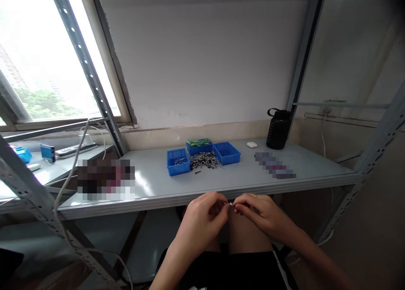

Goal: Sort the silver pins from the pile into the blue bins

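Observation:
Above my lap, just off the table's front edge, my left hand (pixel 210 212) pinches a small silvery screw-like piece (pixel 230 204) between thumb and fingertips. The fingertips of my right hand (pixel 257 212), which wears a ring, close on its other end. The piece is too small to make out fully. Beyond my hands, a loose heap of dark and silver screws (pixel 206 160) lies on the table (pixel 152 178). Left of the heap, a blue bin (pixel 179 170) holds a few screws. Behind it, another blue bin (pixel 201 149) contains green packets. To its right stands a third blue bin (pixel 232 158).
A black bottle (pixel 276 129) stands at the back right, with a small white case (pixel 252 145) to its left. Blurred-out items lie at the table's left and right. Metal shelf posts (pixel 28 197) flank the table, and a white cable (pixel 71 172) hangs at left.

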The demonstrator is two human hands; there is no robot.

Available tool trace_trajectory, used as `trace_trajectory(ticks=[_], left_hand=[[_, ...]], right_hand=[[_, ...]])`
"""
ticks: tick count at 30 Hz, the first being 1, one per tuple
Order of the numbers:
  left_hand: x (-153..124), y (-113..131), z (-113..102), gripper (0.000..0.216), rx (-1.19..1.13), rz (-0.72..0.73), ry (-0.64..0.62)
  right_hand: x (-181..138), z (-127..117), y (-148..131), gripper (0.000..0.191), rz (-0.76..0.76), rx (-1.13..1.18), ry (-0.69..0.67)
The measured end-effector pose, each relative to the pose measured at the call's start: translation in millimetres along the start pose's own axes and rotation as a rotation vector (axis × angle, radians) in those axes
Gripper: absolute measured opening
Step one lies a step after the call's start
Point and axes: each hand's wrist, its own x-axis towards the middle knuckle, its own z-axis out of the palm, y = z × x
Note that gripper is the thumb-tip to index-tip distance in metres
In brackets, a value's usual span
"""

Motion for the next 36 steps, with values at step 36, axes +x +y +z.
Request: trace_trajectory(ticks=[36], left_hand=[[-6.6,9.5,0.2,0.011,-0.256,0.037,0.061]], right_hand=[[-13.0,3.3,-14.3,0.012,-0.070,0.008,0.056]])
